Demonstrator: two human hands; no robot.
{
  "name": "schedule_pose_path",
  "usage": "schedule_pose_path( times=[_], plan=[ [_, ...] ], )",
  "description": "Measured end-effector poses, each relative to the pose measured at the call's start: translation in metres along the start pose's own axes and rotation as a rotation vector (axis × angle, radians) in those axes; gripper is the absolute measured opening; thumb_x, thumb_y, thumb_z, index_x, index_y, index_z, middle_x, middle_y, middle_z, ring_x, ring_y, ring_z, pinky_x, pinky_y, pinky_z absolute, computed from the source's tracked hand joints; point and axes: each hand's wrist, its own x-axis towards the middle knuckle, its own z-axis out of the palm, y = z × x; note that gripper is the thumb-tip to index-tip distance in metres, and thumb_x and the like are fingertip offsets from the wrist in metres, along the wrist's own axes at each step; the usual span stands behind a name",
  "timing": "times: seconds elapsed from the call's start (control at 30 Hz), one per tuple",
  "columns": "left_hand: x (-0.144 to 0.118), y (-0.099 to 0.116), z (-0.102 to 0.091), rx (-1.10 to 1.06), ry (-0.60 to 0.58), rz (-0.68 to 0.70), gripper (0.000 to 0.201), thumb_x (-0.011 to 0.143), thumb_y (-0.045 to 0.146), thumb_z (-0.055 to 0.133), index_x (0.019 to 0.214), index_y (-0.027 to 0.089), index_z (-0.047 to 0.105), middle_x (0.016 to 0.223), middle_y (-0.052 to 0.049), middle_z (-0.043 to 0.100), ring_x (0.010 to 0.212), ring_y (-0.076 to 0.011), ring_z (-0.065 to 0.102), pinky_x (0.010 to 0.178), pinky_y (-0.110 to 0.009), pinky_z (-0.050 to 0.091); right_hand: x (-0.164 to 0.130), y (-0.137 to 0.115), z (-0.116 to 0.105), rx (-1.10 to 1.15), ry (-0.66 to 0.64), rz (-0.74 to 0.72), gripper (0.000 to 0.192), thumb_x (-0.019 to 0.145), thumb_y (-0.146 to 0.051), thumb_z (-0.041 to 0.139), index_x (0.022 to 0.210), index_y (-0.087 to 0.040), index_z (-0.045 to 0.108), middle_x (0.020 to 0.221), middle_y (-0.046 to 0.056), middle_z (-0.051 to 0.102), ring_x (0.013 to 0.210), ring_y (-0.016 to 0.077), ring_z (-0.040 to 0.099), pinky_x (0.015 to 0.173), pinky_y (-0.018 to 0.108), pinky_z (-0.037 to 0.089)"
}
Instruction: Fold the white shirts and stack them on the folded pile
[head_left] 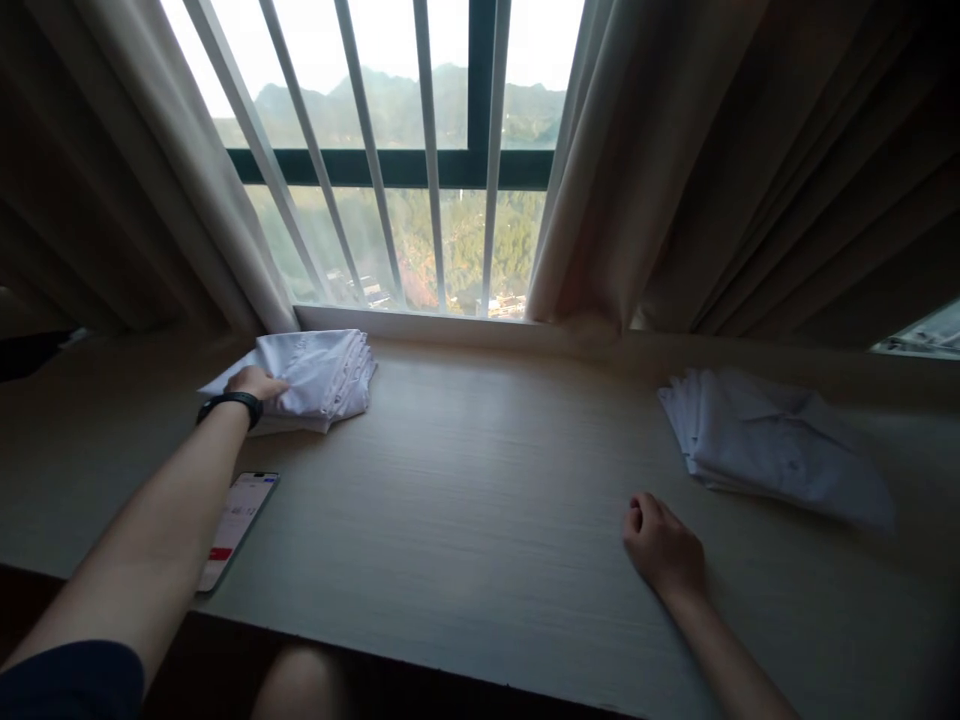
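Observation:
My left hand [256, 384], with a black band on the wrist, rests on top of a stack of folded white cloth [322, 375] at the back left of the wooden desk [480, 500], near the window sill. My right hand [661, 545] lies on the bare desk surface with its fingers curled under, holding nothing. To its right, a second pile of folded white shirts [772, 445] lies flat, a short way from that hand.
A smartphone [238, 525] with a lit screen lies near the desk's front edge under my left forearm. Beige curtains [675, 170] hang on both sides of a barred window [405, 150]. My knee shows below the desk edge.

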Motion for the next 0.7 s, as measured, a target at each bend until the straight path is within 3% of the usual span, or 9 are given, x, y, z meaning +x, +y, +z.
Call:
schedule_pose_path(
  times=[0.13,0.23,0.37,0.43,0.5,0.53,0.6,0.7],
  plan=[
    [-0.003,0.007,-0.012,0.127,0.065,-0.189,0.058,0.066,0.074,0.065,0.054,0.019,0.051,0.044,0.003,0.032,0.06,-0.0143,0.038,0.07,-0.029,0.038,-0.001,0.001,-0.001,-0.007,0.01,0.001,0.007,0.091,-0.016,0.053,0.094,-0.017,0.06,0.091,0.004,0.069,0.069,0.0137,0.055,0.062,0.027,0.025],
    [-0.012,0.034,-0.036,0.208,0.185,-0.18,0.046,0.08,0.06,0.06,0.067,0.017,0.062,0.062,-0.002,0.048,0.079,-0.0197,0.044,0.082,-0.038,0.04,-0.001,0.0,-0.003,-0.009,-0.004,0.004,0.008,0.092,-0.017,0.052,0.094,-0.017,0.06,0.091,0.005,0.068,0.068,0.0138,0.055,0.06,0.028,0.024],
    [-0.024,0.099,-0.103,0.199,0.498,-0.022,0.038,0.094,0.044,0.047,0.106,0.016,0.07,0.106,-0.005,0.061,0.097,-0.0202,0.045,0.094,-0.038,0.039,-0.002,-0.002,-0.007,0.004,-0.042,0.015,0.01,0.093,-0.019,0.051,0.095,-0.017,0.06,0.092,0.006,0.068,0.068,0.0143,0.055,0.061,0.028,0.025],
    [-0.032,0.138,-0.146,0.106,0.665,0.044,0.041,0.098,0.041,0.045,0.122,0.016,0.067,0.118,-0.005,0.061,0.1,-0.0186,0.048,0.096,-0.036,0.039,-0.004,-0.002,-0.008,0.012,-0.067,0.026,0.011,0.094,-0.02,0.05,0.096,-0.018,0.061,0.093,0.007,0.068,0.07,0.0154,0.057,0.061,0.029,0.026],
    [-0.043,0.177,-0.187,0.042,0.767,0.138,0.044,0.098,0.043,0.046,0.125,0.014,0.067,0.121,-0.006,0.062,0.103,-0.018,0.05,0.098,-0.034,0.039,-0.005,-0.002,-0.009,0.018,-0.1,0.037,0.014,0.095,-0.021,0.048,0.097,-0.018,0.061,0.094,0.007,0.068,0.073,0.0172,0.06,0.062,0.029,0.029],
    [-0.05,0.195,-0.204,0.018,0.766,0.182,0.044,0.098,0.043,0.047,0.123,0.013,0.068,0.118,-0.006,0.064,0.102,-0.0176,0.052,0.098,-0.033,0.039,-0.004,-0.003,-0.01,0.019,-0.12,0.042,0.016,0.096,-0.022,0.046,0.098,-0.018,0.061,0.095,0.008,0.068,0.075,0.0182,0.061,0.063,0.029,0.031],
    [-0.066,0.228,-0.231,-0.005,0.628,0.244,0.043,0.094,0.044,0.053,0.115,0.011,0.072,0.109,-0.007,0.069,0.099,-0.0178,0.055,0.096,-0.033,0.04,0.0,-0.005,-0.016,0.025,-0.172,0.054,0.02,0.097,-0.022,0.043,0.103,-0.017,0.062,0.1,0.01,0.068,0.08,0.0205,0.064,0.066,0.031,0.036],
    [-0.091,0.268,-0.253,0.008,0.464,0.24,0.042,0.089,0.046,0.059,0.098,0.008,0.076,0.093,-0.009,0.072,0.095,-0.0213,0.058,0.094,-0.037,0.041,0.01,-0.014,-0.042,0.097,-0.332,0.126,0.026,0.097,-0.022,0.042,0.112,-0.013,0.062,0.11,0.016,0.066,0.093,0.025,0.066,0.076,0.034,0.042]
  ],
)
